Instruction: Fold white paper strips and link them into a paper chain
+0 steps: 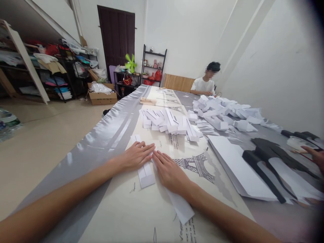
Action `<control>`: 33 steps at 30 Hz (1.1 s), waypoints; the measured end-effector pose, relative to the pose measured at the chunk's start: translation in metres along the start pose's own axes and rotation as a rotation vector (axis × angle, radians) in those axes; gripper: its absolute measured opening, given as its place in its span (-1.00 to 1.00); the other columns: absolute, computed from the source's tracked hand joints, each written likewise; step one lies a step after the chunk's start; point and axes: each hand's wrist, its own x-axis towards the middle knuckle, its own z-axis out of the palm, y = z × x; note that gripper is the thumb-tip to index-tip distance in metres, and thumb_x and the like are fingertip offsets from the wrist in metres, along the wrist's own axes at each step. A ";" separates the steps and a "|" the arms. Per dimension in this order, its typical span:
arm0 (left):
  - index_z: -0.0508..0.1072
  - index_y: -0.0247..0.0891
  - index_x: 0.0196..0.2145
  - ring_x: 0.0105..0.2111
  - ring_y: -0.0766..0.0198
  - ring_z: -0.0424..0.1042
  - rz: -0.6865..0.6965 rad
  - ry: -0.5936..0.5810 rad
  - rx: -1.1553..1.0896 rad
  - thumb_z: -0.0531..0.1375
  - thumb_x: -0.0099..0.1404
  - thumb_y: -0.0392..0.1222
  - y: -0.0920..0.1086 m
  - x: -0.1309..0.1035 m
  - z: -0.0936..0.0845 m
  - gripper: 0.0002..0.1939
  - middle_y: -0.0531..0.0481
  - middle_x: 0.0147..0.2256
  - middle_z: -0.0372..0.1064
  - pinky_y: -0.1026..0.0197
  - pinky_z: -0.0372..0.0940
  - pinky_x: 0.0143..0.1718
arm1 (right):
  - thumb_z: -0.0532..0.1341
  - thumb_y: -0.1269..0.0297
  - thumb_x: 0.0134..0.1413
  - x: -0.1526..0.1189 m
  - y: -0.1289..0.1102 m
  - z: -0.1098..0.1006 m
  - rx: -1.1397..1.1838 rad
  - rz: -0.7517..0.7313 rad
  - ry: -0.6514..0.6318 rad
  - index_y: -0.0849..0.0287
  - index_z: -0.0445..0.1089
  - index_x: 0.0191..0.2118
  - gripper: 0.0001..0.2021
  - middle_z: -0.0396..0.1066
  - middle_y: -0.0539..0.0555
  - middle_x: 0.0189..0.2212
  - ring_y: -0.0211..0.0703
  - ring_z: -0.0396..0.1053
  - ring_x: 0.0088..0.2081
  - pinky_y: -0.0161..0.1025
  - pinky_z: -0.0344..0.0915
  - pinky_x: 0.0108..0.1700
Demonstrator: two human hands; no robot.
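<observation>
My left hand (138, 155) lies palm down across a folded white paper piece (146, 180), its fingers stretched out and pressing on it. This piece shows a fold line along its length, and its middle is hidden under the hand. Close by on the right, my right hand (170, 170) rests flat on a second white paper strip (181, 207). That strip comes out below the wrist, towards me. The fingertips of both hands nearly meet. Beyond them lies a heap of folded white paper pieces (168, 121).
A tablecloth with an Eiffel Tower print (198, 165) covers the table. To the right lie large white paper sheets (235, 165), dark rolled pieces (263, 172) and a bigger paper pile (227, 111). Another person's hand (315, 157) shows at the right edge; a person (204, 84) sits at the far end.
</observation>
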 end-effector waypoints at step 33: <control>0.02 -0.04 0.41 0.13 -0.01 0.15 -0.132 -0.262 -0.070 -0.21 0.51 0.25 0.013 0.006 -0.018 -0.36 0.01 0.39 0.01 -0.07 -0.02 0.22 | 0.21 0.36 0.27 -0.142 -0.012 -0.051 0.367 0.090 -0.091 0.04 -0.09 0.45 -0.28 -0.07 0.14 0.43 0.06 0.07 0.37 0.02 0.24 0.29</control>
